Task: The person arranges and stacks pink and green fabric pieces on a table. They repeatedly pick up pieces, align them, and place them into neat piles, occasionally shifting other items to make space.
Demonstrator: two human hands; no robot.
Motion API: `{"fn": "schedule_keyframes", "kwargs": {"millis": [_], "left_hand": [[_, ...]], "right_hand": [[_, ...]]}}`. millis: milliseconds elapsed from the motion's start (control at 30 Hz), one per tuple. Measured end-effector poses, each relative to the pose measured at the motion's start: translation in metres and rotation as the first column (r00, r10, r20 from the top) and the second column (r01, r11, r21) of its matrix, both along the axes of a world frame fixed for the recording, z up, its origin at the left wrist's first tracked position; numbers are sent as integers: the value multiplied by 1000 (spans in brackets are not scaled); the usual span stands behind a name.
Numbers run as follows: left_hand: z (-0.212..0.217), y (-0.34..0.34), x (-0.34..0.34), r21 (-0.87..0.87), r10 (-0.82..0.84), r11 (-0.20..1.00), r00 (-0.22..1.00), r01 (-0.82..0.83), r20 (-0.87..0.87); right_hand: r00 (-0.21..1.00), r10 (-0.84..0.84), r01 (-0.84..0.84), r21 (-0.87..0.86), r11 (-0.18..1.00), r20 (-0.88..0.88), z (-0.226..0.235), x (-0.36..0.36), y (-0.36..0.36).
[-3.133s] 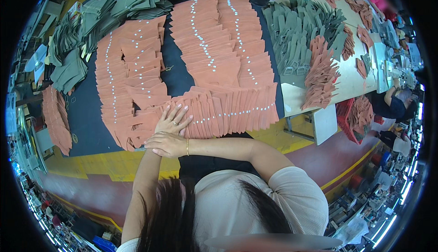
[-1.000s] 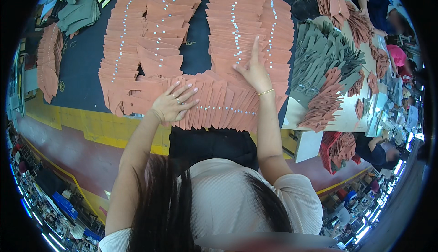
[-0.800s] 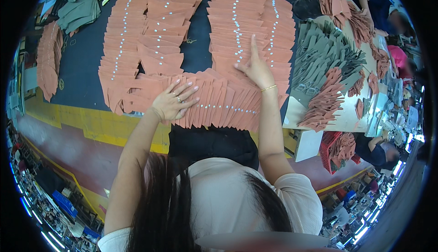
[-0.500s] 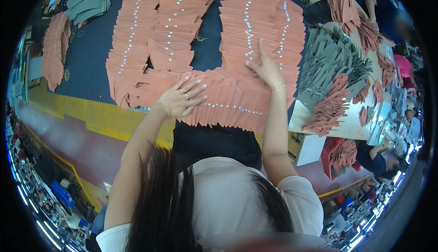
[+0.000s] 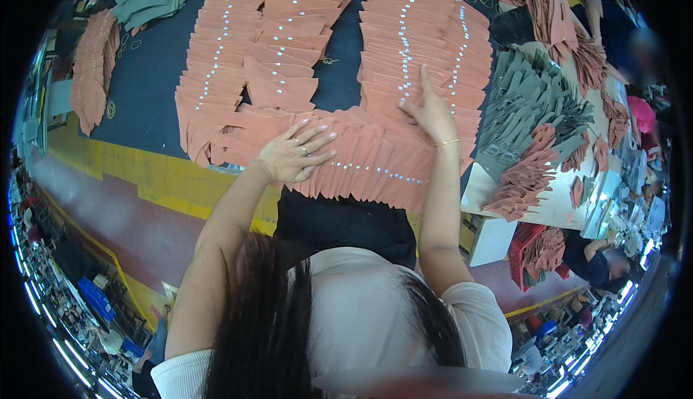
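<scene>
Your left hand (image 5: 296, 155) lies flat, fingers spread, on the fanned row of salmon pieces (image 5: 361, 164) along the counter's near edge, while your right hand (image 5: 427, 110) points one finger into the stack behind, gripping nothing. Grey-green pieces (image 5: 530, 103) pile toward the right edge on the dark counter (image 5: 148, 96), and a red crate (image 5: 530, 251) of more pieces sits below it.

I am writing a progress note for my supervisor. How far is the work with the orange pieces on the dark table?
Done: long overlapping rows of orange pieces already cover much of the dark table. In hand: the left hand rests flat on the near row; the right hand points into a farther row. Left: loose orange piles and grey pieces lie beside them.
</scene>
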State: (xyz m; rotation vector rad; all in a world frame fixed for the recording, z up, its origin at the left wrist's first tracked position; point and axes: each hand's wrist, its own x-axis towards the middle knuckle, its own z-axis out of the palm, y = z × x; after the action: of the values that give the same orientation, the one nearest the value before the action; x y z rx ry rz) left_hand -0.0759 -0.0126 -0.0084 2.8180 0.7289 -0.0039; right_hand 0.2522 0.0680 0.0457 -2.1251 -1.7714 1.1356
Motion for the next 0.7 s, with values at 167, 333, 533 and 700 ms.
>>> {"fn": "schedule_keyframes", "kwargs": {"millis": [167,333,533,700], "left_hand": [[-5,-2,-2,-7,13,1000,998,-13,62],[-8,-2,-3,22,6,1000,997,-7,78],[-8,-2,-3,14,5,1000,997,-6,76],[-10,-2,-3,38,8,999,994,-12,105]], "right_hand": [[999,-32,31,-30,999,-22,1,-2,1],[999,-38,38,-30,999,10,4,-5,1],[999,-30,31,-24,999,37,5,-6,2],[999,-40,41,-24,999,27,6,-7,2]]}}
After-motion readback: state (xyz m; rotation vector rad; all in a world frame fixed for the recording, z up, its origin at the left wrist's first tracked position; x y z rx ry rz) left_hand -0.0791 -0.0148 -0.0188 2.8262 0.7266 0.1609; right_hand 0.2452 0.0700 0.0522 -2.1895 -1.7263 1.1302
